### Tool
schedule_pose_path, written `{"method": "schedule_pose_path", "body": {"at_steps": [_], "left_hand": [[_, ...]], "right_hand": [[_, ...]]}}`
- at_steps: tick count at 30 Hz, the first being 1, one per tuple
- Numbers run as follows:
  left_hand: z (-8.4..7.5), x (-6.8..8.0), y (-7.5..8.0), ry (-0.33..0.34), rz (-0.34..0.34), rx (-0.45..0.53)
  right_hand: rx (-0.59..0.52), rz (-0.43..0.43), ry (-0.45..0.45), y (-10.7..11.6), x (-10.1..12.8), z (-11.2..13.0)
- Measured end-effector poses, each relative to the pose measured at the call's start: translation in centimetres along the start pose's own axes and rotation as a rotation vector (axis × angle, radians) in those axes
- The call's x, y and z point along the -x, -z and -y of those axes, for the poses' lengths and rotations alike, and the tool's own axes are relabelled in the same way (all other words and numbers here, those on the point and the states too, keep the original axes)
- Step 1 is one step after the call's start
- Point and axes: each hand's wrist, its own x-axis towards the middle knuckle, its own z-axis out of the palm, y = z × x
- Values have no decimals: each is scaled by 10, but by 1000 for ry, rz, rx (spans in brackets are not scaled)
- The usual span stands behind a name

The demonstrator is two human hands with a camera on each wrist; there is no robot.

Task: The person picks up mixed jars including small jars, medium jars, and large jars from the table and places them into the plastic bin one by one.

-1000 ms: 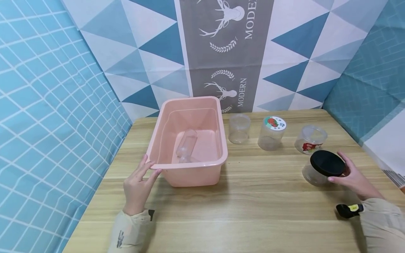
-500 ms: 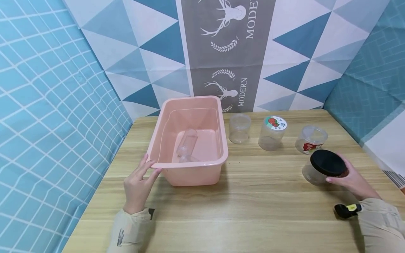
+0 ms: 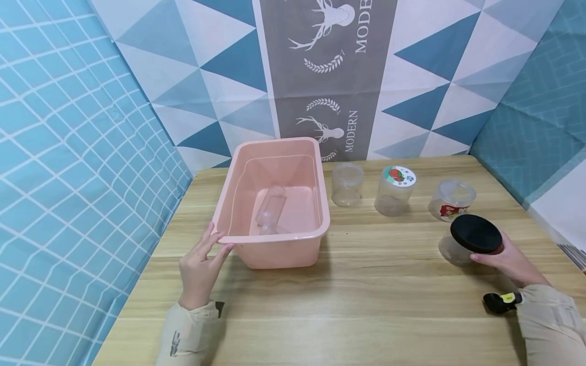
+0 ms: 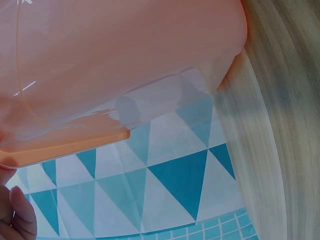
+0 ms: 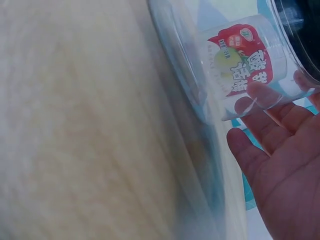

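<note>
My left hand (image 3: 200,272) grips the front-left corner of a pink plastic basin (image 3: 279,254), with fingertips over its rim. Inside the basin lies a clear plastic bottle (image 3: 271,207), and a second clear item beside it is partly hidden by the front wall. At the right, my right hand (image 3: 515,262) holds a clear jar (image 3: 453,250) with a black lid (image 3: 476,234); the thumb is on the near side and the fingers go round the far right side. The jar tilts slightly on the table. Through it, the right wrist view shows another jar's red label (image 5: 245,60).
Behind stand a clear jar (image 3: 347,185), a jar with a tomato-printed lid (image 3: 394,190) and a low jar with a red label (image 3: 450,200). A black device with a yellow tag (image 3: 502,303) is at the right wrist. Patterned cloths (image 3: 329,66) wall the wooden table (image 3: 366,315).
My right hand has moved slightly left and its fingers have come tighter round the black-lidded jar. The left hand and the basin have stayed where they were.
</note>
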Motion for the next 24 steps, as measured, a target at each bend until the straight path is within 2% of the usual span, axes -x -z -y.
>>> {"method": "schedule_pose_path", "body": {"at_steps": [8, 16, 24], "left_hand": [[1, 0, -1, -2, -8, 16], [1, 1, -1, 9, 3, 31], [1, 2, -1, 15, 3, 41]], "right_hand": [[31, 10, -30, 0, -1, 0], [24, 7, -18, -1, -1, -1], [89, -31, -120, -4, -2, 0]]}}
